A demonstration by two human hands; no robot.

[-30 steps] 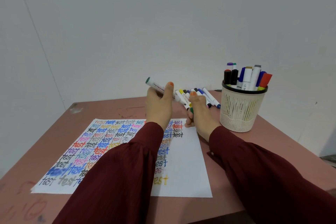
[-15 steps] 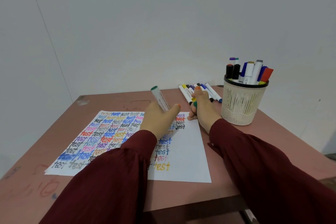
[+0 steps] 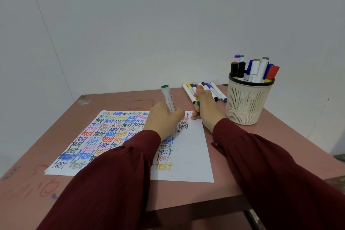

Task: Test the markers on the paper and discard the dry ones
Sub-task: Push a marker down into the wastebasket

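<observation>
We see left grip [image 3: 164, 117] curled round green marker [image 3: 169, 99], tip on paper [image 3: 190, 147] to test ink | right grip [image 3: 207, 110], at paper's far corner, pinches green cap [image 3: 198, 103], presumably for recapping.

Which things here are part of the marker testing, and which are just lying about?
In use: green marker in left hand; green cap in right hand; paper.
Lying by: loose markers; cup of markers; table.
</observation>
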